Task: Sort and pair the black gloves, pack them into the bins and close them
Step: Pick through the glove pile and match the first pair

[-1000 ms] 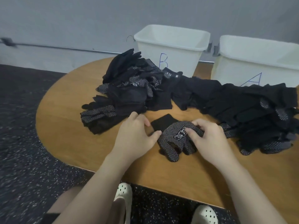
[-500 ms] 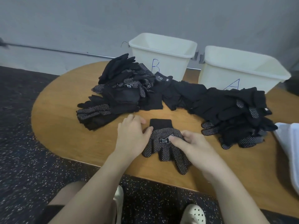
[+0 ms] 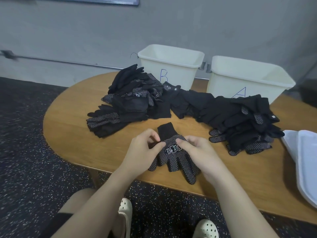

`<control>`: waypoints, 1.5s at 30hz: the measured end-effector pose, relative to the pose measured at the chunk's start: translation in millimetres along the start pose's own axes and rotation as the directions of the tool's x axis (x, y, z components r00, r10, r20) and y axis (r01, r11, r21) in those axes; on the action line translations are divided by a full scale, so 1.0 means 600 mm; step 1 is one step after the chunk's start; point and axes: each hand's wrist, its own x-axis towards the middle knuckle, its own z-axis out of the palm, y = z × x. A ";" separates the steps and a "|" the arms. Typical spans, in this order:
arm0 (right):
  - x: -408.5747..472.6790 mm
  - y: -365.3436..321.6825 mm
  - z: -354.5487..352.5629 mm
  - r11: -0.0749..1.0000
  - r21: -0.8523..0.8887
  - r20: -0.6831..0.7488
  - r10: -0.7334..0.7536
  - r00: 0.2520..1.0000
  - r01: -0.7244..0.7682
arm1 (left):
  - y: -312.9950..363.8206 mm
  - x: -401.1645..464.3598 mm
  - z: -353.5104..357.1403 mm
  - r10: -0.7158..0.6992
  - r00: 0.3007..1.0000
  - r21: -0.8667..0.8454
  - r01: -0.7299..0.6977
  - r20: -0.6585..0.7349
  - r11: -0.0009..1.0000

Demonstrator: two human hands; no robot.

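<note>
lids [image 3: 307, 162] getting cut off by right edge; hands [image 3: 142, 150] covering glove [image 3: 173, 157] sides; pile [image 3: 231, 115] hiding bin A [image 3: 248, 78] base.

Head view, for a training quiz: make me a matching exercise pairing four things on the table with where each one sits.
Things:
1. bin B
2. bin A
3. dotted glove
4. white lids

Places:
a. right edge of the table
b. far side, right
c. between both hands, near edge
d. far side, left

Pairs: 1-d, 2-b, 3-c, 4-a

Head-worn view, forward and downward
</note>
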 end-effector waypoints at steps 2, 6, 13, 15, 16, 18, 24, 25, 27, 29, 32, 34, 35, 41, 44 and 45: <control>-0.001 0.001 0.000 1.000 0.031 0.020 0.001 1.000 -0.001 | 0.001 -0.008 -0.011 0.002 0.998 -0.149 0.006 0.056 0.989; -0.007 0.003 0.004 0.997 0.060 0.081 -0.056 0.995 0.051 | 0.001 -0.025 -0.024 0.021 0.993 -0.323 0.018 0.115 0.946; -0.020 -0.008 0.023 0.952 0.062 0.023 -0.301 0.953 0.300 | 0.020 -0.037 -0.034 -0.049 0.993 -0.597 0.103 0.105 0.796; -0.028 -0.018 0.023 0.934 0.078 -0.003 -0.349 0.937 0.348 | 0.029 -0.040 -0.037 -0.049 0.987 -0.639 0.138 0.155 0.757; -0.033 -0.023 0.023 0.927 0.091 -0.016 -0.365 0.931 0.365 | 0.032 -0.042 -0.038 -0.029 0.987 -0.637 0.124 0.158 0.761; -0.048 -0.032 0.022 0.918 0.104 -0.031 -0.381 0.924 0.382 | 0.036 -0.050 -0.042 0.007 0.990 -0.620 0.083 0.141 0.780; -0.069 -0.022 0.015 0.910 -0.068 -0.029 -0.413 0.910 0.410 | 0.033 -0.057 -0.052 0.000 0.988 -0.591 0.093 0.155 0.801; -0.060 -0.017 0.009 0.917 -0.095 -0.020 -0.391 0.920 0.387 | 0.031 -0.052 -0.048 -0.019 0.986 -0.561 0.108 0.164 0.821; -0.036 -0.008 -0.004 0.929 -0.142 -0.045 -0.350 0.936 0.341 | 0.027 -0.040 -0.038 -0.073 0.979 -0.482 0.158 0.190 0.862; -0.015 -0.001 -0.012 0.931 -0.182 -0.081 -0.336 0.939 0.317 | 0.025 -0.031 -0.028 -0.127 0.969 -0.381 0.201 0.210 0.903; 0.015 0.015 -0.019 0.903 -0.335 -0.111 -0.321 0.940 0.269 | 0.020 -0.022 -0.014 -0.151 0.975 -0.229 0.186 0.162 0.955; 0.032 0.023 -0.021 0.899 -0.374 -0.132 -0.293 0.947 0.226 | 0.016 -0.015 -0.008 -0.132 0.988 -0.139 0.142 0.079 0.980; 0.037 0.025 -0.022 0.898 -0.386 -0.147 -0.286 0.947 0.211 | 0.013 -0.012 -0.006 -0.118 0.992 -0.084 0.121 0.037 0.989; 0.054 0.039 -0.024 0.807 -0.574 -0.264 -0.342 0.902 0.138 | 0.000 -0.004 -0.012 -0.073 0.994 0.227 0.089 -0.076 0.970; 0.052 0.041 -0.024 0.764 -0.639 -0.279 -0.342 0.897 0.092 | 0.002 -0.010 -0.011 -0.018 0.995 0.354 0.052 -0.097 0.934; 0.050 0.042 -0.025 0.752 -0.652 -0.282 -0.353 0.892 0.092 | 0.003 -0.012 -0.009 0.021 0.994 0.386 0.021 -0.104 0.922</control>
